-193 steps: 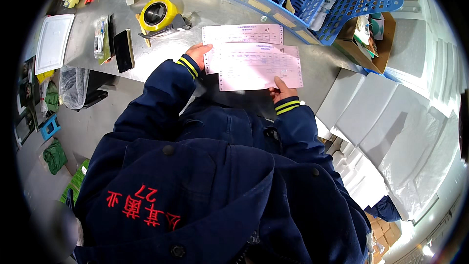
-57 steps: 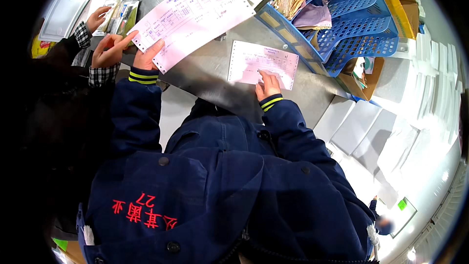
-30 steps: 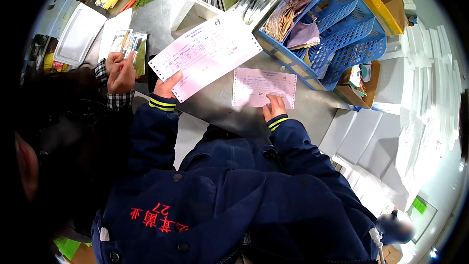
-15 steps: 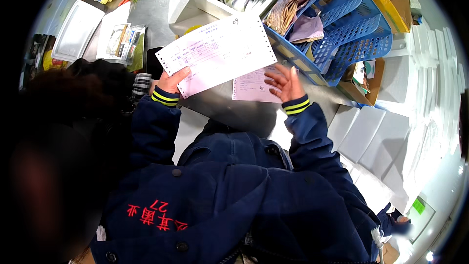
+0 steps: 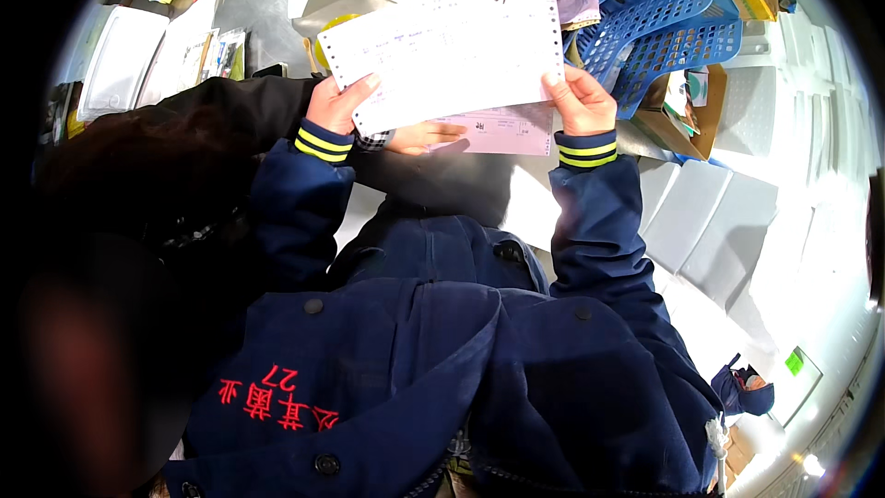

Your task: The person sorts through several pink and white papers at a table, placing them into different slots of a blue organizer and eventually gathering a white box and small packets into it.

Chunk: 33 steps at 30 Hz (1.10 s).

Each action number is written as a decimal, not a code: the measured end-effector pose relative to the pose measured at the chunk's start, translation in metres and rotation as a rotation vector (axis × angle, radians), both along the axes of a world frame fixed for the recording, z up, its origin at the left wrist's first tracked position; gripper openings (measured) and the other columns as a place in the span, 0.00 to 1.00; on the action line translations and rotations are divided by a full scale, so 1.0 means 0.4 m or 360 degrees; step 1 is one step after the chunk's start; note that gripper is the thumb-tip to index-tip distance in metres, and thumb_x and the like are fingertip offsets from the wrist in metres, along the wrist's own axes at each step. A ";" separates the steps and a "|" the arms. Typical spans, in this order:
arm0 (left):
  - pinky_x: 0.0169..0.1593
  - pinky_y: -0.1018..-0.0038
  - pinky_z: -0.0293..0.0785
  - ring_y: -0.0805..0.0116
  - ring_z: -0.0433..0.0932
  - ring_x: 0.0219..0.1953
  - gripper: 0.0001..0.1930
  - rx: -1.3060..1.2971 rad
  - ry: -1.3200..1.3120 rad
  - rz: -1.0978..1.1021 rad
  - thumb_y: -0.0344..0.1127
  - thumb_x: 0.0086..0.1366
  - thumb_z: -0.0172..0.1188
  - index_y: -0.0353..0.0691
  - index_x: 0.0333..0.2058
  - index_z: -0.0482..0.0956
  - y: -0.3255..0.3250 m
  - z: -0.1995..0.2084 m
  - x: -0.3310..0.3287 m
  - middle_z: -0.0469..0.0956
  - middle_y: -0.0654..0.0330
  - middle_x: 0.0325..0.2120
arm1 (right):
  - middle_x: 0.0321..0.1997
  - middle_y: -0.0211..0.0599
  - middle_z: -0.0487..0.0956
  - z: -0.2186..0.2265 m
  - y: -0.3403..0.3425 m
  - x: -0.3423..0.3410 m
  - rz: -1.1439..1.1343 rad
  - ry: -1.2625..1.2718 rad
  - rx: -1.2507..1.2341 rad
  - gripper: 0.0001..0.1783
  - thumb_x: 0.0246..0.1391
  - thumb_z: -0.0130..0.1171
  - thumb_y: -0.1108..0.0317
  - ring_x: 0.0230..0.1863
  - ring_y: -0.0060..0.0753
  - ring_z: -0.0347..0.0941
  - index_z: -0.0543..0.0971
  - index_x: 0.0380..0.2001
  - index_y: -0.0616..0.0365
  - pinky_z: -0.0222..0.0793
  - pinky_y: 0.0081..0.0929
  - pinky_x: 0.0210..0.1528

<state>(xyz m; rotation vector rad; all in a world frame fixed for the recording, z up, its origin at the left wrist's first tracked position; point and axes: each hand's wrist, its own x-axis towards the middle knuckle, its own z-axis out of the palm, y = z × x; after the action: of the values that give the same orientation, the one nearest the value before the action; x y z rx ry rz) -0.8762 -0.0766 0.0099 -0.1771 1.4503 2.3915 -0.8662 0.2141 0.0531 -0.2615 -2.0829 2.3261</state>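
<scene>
1. Nearest us, we see a navy jacket; its red stitched lettering sits upside down toward seven o'clock.
2. At eleven o'clock, we find the left hand closed on one end of the upper sheet, thumb on top; between one and two, the right hand pinches its other end. The fingers underneath are partly hidden from us.
3. The upper sheet stands at twelve, punched along both ends; we make out a dark handwritten mark near its top right corner, but glare washes out the purple print.
4. Below it shows a pinkish lower sheet, mostly covered, with print and another dark mark; a co-worker's hand reaches over its left part, fingers extended. Toward nine, we lose that person in black shadow.
5. Toward eleven, we see bare metal table; at one, a perforated blue basket, cut off above.
6. At three, we see white blocks beside a bright, overexposed wall.
</scene>
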 end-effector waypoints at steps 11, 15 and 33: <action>0.45 0.78 0.67 0.72 0.72 0.40 0.14 -0.0019 0.0084 0.0072 0.25 0.57 0.54 0.29 0.43 0.70 0.074 0.002 -0.016 0.73 0.58 0.39 | 0.33 0.36 0.77 0.000 0.063 0.027 -0.0167 0.0015 -0.0022 0.11 0.48 0.57 0.73 0.32 0.20 0.71 0.75 0.36 0.66 0.66 0.17 0.37; 0.45 0.78 0.67 0.73 0.72 0.40 0.14 0.0050 0.0099 0.0075 0.26 0.57 0.54 0.30 0.43 0.70 0.097 0.008 -0.020 0.74 0.58 0.39 | 0.33 0.36 0.77 0.002 0.083 0.033 -0.0169 0.0083 -0.0037 0.12 0.48 0.57 0.73 0.33 0.20 0.71 0.74 0.37 0.68 0.65 0.17 0.39; 0.46 0.79 0.64 0.74 0.70 0.41 0.15 -0.0148 0.0274 -0.0009 0.25 0.57 0.54 0.29 0.44 0.70 0.156 0.022 -0.047 0.73 0.59 0.40 | 0.32 0.34 0.77 -0.003 0.152 0.021 -0.0316 0.0132 -0.0053 0.11 0.48 0.58 0.71 0.33 0.18 0.70 0.76 0.34 0.68 0.65 0.14 0.39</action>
<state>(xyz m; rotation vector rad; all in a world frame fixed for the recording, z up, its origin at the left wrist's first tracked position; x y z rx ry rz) -0.8949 -0.0141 0.0187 0.0113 1.6369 2.3862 -0.8577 0.2747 0.0518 -0.3484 -1.8878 2.2183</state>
